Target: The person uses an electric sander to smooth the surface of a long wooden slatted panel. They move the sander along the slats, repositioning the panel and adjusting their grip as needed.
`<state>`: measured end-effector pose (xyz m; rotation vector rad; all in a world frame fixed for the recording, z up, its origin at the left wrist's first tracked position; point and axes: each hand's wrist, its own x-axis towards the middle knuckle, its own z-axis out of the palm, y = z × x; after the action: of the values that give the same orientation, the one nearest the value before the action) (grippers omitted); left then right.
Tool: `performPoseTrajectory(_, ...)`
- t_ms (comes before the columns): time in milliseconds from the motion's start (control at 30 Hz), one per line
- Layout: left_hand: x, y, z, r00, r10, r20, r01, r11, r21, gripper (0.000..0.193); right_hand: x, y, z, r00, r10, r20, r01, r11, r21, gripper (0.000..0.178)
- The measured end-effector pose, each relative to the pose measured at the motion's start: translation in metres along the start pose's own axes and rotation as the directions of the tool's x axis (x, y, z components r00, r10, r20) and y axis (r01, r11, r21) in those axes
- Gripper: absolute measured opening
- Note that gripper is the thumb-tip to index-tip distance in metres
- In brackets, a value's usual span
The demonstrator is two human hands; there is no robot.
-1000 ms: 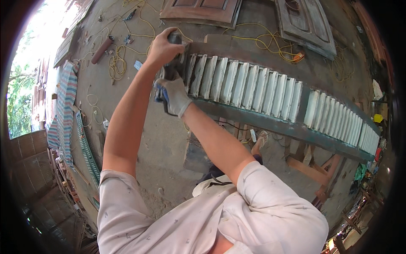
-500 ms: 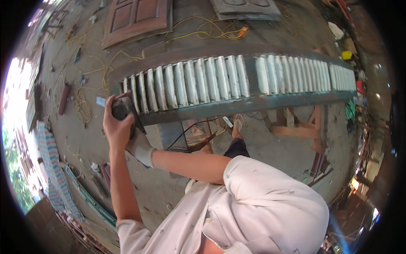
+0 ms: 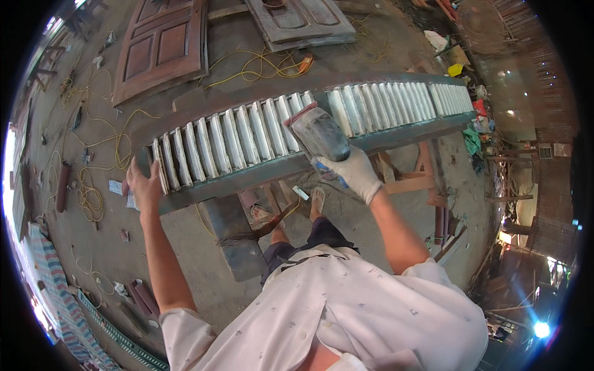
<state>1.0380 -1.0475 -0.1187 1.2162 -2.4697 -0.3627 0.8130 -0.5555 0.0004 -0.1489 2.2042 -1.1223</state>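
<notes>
A long louvered wooden shutter [image 3: 241,176] lies across in front of me, its dark frame holding rows of whitish slats. My right hand [image 3: 357,175], in a pale glove, is closed around a grey and blue power sander [image 3: 322,131]. The sander lies over the near rail and the slats close to the middle crosspiece; its underside is hidden. At the shutter's left end my bare left hand [image 3: 145,189] grips the frame corner, thumb on the near side and fingers at the outer edge.
Trestle-like wooden supports [image 3: 411,179] stand under the shutter. Beyond it lie a brown panelled door [image 3: 162,52], a greyish panel [image 3: 302,25] and a yellow cord [image 3: 260,65]. More cord [image 3: 91,204] is coiled at left. A board [image 3: 234,238] sits beside my feet.
The sander has moved from the shutter's left end rightward to near its middle crosspiece, in my right hand. My left hand has let go of the sander and now grips the frame's left end.
</notes>
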Motion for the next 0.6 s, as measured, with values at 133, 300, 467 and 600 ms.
performPoseTrajectory(133,0.008,-0.056,0.027,0.916,-0.346,0.204,0.357,0.934,-0.015,0.100,0.043,0.004,-0.011,0.911,-0.251,-0.329,0.059,0.866,-0.496,0.096)
performPoseTrajectory(300,0.018,-0.061,0.032,0.923,-0.306,0.234,0.301,0.952,0.059,0.106,0.085,-0.034,-0.013,0.838,-0.446,-0.314,0.287,0.850,-0.442,0.098)
performPoseTrajectory(467,0.011,-0.075,0.033,0.938,-0.273,0.215,0.277,0.961,0.009,0.094,0.058,-0.017,-0.010,0.856,-0.441,-0.272,0.281,0.836,-0.471,0.097)
performPoseTrajectory(600,-0.006,-0.053,0.024,0.940,-0.303,0.156,0.296,0.953,0.069,0.081,0.017,0.002,-0.002,0.875,-0.384,-0.296,0.236,0.870,-0.432,0.098)
